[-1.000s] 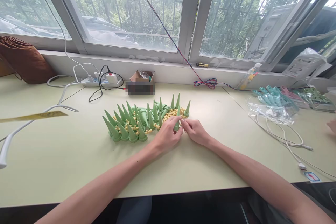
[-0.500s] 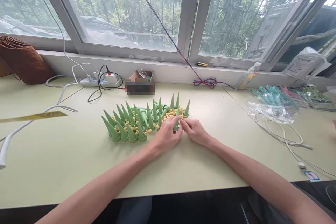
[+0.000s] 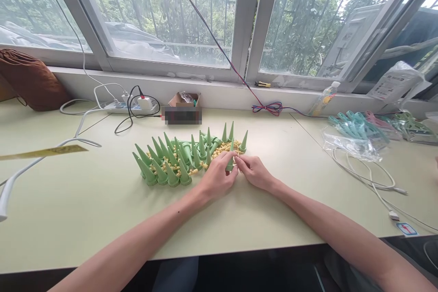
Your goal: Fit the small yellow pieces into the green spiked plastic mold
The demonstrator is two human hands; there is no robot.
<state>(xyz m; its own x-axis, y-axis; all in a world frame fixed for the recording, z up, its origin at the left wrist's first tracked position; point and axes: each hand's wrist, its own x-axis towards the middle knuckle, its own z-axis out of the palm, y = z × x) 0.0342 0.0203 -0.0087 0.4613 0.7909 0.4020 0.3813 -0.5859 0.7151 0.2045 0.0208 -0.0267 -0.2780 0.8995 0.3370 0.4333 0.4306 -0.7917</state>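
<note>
My left hand is closed around a green cone, whose tip points up between the fingers. My right hand meets it from the right, with thumb and fingertips pinched at the cone's side; a small pale piece seems to show there, too small to make out. Left of my hands stand several green cones in rows, tips up, with small yellow fittings among them. A heap of yellow fittings lies just behind my left hand, and a few more cones stand behind it.
Along the back of the table are a power strip, a small open box, a bundled wire and a bottle. Bagged teal clips and white cables lie right. A brown bag sits back left.
</note>
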